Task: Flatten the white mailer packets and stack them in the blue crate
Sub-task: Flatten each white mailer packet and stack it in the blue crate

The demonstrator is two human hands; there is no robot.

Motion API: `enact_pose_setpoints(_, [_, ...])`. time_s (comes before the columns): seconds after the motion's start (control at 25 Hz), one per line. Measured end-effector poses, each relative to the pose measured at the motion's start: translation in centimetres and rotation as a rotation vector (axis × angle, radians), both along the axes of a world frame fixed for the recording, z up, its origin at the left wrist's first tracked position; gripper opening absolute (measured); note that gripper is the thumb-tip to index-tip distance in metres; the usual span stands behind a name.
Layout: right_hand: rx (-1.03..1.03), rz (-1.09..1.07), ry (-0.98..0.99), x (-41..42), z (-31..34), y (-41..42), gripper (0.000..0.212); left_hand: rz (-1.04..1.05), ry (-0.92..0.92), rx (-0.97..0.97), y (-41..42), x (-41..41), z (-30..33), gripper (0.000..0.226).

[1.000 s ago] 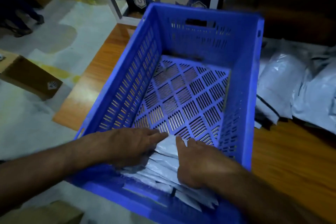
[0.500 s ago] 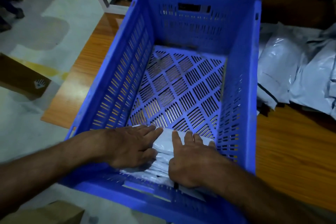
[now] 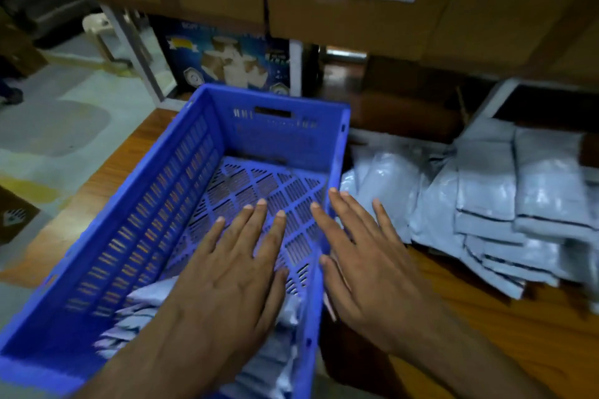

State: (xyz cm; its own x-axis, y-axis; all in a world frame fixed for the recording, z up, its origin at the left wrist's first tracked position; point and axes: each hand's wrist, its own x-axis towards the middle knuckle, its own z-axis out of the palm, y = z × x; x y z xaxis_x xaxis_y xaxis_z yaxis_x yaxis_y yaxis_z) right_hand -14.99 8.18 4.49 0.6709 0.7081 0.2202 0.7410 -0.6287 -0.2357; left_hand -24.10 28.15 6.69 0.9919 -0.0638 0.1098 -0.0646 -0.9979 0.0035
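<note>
The blue crate (image 3: 181,191) stands on the wooden table, its slotted floor mostly bare. A stack of flattened white mailer packets (image 3: 136,317) lies at its near end, partly hidden under my left forearm. My left hand (image 3: 233,275) hovers over the crate with fingers straight and spread, holding nothing. My right hand (image 3: 363,269) is raised over the crate's right wall, fingers spread and empty, pointing toward the loose packets. A pile of white mailer packets (image 3: 486,201) lies on the table to the right of the crate.
Large cardboard boxes (image 3: 356,3) rise behind the table. A printed blue carton (image 3: 227,58) stands behind the crate's far wall. The wooden table (image 3: 486,350) shows to the right of my right arm. The floor lies to the left, with a brown box (image 3: 16,214).
Both hands have lifted off the packet stack in the crate and opened flat. My right hand has moved right over the crate wall. The view has tilted upward.
</note>
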Motion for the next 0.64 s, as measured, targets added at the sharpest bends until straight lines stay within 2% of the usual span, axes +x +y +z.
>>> enact_pose_setpoints(0.16, [-0.087,0.049,-0.027,4.7,-3.4,-8.1,0.064,0.110,-0.135,-0.047,-8.7,2.3,2.3,0.067])
enact_pose_setpoints(0.28, [-0.170,-0.025,-0.027,7.5,-6.2,-14.6,0.064,0.147,-0.196,-0.087,-16.0,4.8,1.9,0.068])
enact_pose_setpoints(0.52, [-0.257,-0.127,-0.006,14.3,-8.2,-25.6,0.066,0.183,0.152,-0.175,-27.7,13.0,-6.5,0.068])
enact_pose_setpoints(0.64, [-0.296,-0.140,-0.041,18.8,-8.4,-28.0,0.069,0.161,0.208,-0.210,-31.1,17.9,-9.2,0.065])
